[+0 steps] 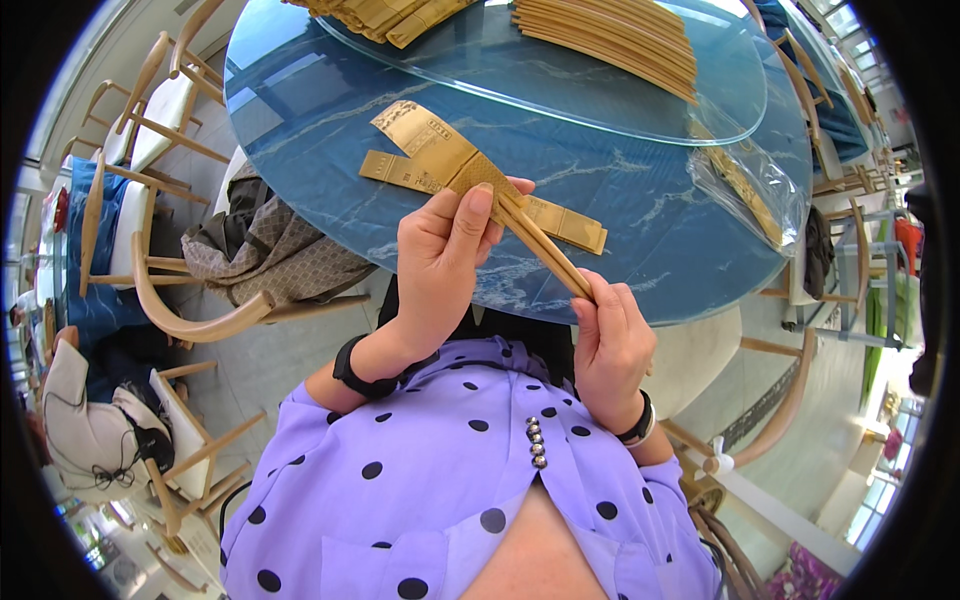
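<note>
My left hand (447, 240) pinches a gold paper chopstick sleeve (432, 140) between thumb and fingers, just above the table's near edge. A pair of wooden chopsticks (545, 247) sticks out of the sleeve toward the lower right. Around their free ends the fingers of my right hand (612, 335) are closed. Beneath the held sleeve, more flat gold sleeves (568, 225) lie across the tabletop, partly covered by my left hand.
The round blue marbled table (330, 170) carries a glass turntable (600, 115). On it are a stack of chopsticks (610, 40) and a pile of gold sleeves (390, 15). A clear plastic bag (750, 185) lies at the right. A patterned bag (270, 245) rests on a wooden chair (200, 320).
</note>
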Demonstrator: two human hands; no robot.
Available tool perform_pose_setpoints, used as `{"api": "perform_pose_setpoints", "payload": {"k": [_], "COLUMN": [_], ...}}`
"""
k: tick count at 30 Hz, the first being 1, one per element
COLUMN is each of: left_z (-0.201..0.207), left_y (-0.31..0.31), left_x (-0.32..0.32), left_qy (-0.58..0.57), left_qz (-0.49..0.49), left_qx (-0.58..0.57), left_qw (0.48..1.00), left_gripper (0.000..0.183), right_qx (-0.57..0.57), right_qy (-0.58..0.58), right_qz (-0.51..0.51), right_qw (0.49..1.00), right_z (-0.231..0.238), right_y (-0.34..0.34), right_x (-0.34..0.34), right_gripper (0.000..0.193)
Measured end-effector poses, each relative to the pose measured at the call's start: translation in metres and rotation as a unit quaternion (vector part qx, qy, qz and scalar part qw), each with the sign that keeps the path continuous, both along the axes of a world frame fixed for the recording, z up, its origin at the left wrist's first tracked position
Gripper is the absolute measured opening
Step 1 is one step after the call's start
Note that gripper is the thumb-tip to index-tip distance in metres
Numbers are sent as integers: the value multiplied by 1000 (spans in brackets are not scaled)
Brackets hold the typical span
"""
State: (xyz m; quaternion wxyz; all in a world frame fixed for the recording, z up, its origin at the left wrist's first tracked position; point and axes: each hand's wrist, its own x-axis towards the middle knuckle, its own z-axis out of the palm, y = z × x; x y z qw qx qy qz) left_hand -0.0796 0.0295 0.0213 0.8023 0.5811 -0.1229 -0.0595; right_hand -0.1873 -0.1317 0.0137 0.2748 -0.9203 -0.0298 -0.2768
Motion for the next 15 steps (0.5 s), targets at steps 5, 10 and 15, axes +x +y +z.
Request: {"api": "perform_pose_setpoints", "payload": {"k": [5, 10, 15], "left_z": [-18, -15, -8], "left_y": [6, -3, 0], "left_x": [3, -1, 4], "left_qy": [-40, -75, 1], "left_qz": [23, 37, -53], "left_qx": [39, 56, -36], "left_qw": [998, 995, 998], "left_gripper": [32, 28, 34], "right_qx": [16, 16, 11], "right_qy": [17, 23, 26], "right_qz": [2, 4, 10], "right_qw": [1000, 1000, 1000], "right_z": [3, 5, 3], "right_y": [-2, 1, 3], "right_x": [-1, 0, 0], "right_gripper": [25, 25, 26]}}
